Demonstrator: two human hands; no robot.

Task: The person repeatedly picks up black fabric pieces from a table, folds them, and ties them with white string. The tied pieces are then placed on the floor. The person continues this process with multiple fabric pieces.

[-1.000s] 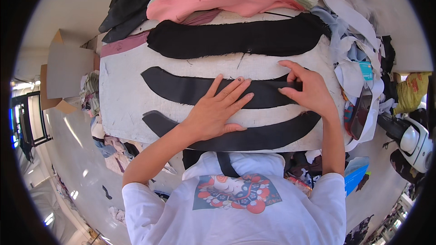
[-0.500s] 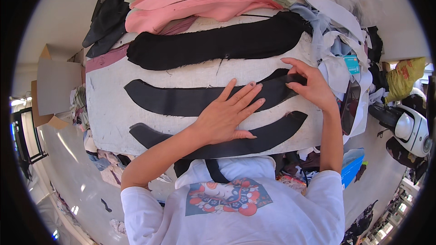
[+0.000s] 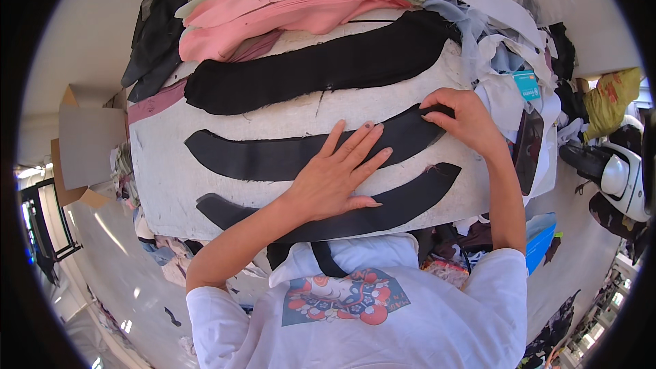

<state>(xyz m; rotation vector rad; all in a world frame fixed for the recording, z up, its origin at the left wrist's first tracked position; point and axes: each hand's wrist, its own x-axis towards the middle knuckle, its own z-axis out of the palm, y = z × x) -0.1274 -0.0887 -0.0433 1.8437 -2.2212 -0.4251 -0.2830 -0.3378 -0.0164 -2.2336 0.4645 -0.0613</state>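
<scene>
A curved black fabric piece (image 3: 253,157) lies across the middle of the pale tabletop. My left hand (image 3: 342,171) rests flat with fingers spread, its fingertips on that piece and its thumb over a nearer one. At the right end of the middle piece, my right hand (image 3: 444,119) pinches the upper corner between thumb and fingers. The nearer curved black fabric piece (image 3: 417,201) lies close to the table's front edge, partly under my left wrist. Beyond both lies a larger stack of black fabric (image 3: 307,65) with frayed edges.
Pink and sage-green fabric strips (image 3: 301,10) are heaped at the back. Dark fabric (image 3: 154,58) hangs at the back left. White scraps (image 3: 502,89) and a small teal box (image 3: 526,85) lie along the right side. A cardboard box (image 3: 89,143) stands left of the table (image 3: 160,164).
My right hand has closed its fingers onto the middle piece's right end, which now lies flatter along its upper edge. My left hand stays spread on the fabric. The view has shifted slightly.
</scene>
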